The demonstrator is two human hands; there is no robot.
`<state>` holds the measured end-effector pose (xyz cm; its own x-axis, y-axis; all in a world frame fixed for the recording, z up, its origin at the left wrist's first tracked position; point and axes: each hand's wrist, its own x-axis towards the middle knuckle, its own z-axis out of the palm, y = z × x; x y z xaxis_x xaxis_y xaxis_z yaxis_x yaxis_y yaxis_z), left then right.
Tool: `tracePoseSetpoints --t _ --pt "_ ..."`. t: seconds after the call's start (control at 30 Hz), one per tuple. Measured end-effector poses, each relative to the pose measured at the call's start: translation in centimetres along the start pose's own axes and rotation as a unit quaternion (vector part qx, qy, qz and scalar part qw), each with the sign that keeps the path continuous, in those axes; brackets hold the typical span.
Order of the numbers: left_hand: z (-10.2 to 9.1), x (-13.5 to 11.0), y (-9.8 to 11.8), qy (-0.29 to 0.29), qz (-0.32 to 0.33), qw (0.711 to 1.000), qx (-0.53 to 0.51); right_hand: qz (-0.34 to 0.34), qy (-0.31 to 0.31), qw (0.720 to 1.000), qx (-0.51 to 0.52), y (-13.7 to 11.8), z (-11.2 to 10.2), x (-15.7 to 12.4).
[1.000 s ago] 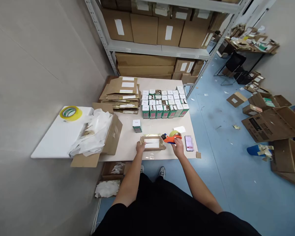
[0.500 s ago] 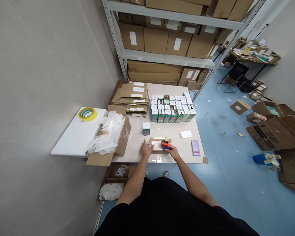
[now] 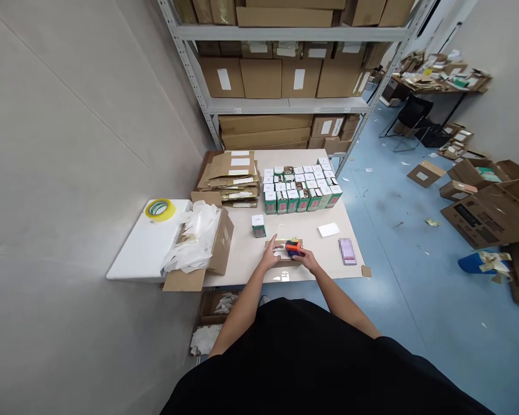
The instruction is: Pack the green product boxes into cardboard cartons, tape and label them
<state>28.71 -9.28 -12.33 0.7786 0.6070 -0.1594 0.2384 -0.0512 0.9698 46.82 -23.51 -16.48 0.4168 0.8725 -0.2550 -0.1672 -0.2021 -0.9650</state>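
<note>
A flat, small cardboard box [image 3: 288, 263] with a white label lies near the front edge of the table. My right hand [image 3: 308, 260] grips an orange and dark blue tape dispenser [image 3: 293, 248] over the right part of the box. At the box's left end is my left hand [image 3: 270, 257], its thumb and fingers spread apart; whether it presses on the cardboard I cannot tell. Just beyond it stands a green and white carton [image 3: 258, 226].
Rows of green and white cartons [image 3: 303, 199] and a stack of flattened cardboard [image 3: 236, 173] fill the table's back. On the left, an open box [image 3: 222, 242] holds white wrapping, beside a yellow tape roll [image 3: 160, 210]. A white card [image 3: 328, 230] and purple packets [image 3: 348, 252] lie right.
My left hand has shifted over the box's left end toward the tape dispenser, its fingers spread. The dispenser stays over the box in my right hand. The head view has turned slightly.
</note>
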Motion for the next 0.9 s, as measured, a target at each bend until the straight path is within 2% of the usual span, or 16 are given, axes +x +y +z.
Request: tracePoseSetpoints --t 0.17,0.33,0.5,0.73,0.9 --pt "-1.4 0.2 0.7 -0.010 -0.025 0.998 -0.063 -0.010 0.001 1.000 -0.024 0.0 -0.2 0.1" --pt "-2.6 -0.3 1.6 -0.036 -0.014 0.995 -0.088 -0.007 -0.005 0.999 -0.040 0.0 -0.3 0.2" --pt "-3.2 -0.7 3.3 -0.051 -0.031 0.997 -0.054 0.005 -0.012 0.999 -0.044 -0.2 -0.5 0.3" --pt "-4.3 -1.5 6.1 -0.066 -0.017 0.990 -0.127 0.013 -0.038 0.996 -0.074 -1.3 -0.7 0.5" --pt "-4.6 -1.7 6.9 -0.075 -0.010 0.987 -0.142 0.000 -0.045 0.994 -0.099 -1.0 -0.9 1.3"
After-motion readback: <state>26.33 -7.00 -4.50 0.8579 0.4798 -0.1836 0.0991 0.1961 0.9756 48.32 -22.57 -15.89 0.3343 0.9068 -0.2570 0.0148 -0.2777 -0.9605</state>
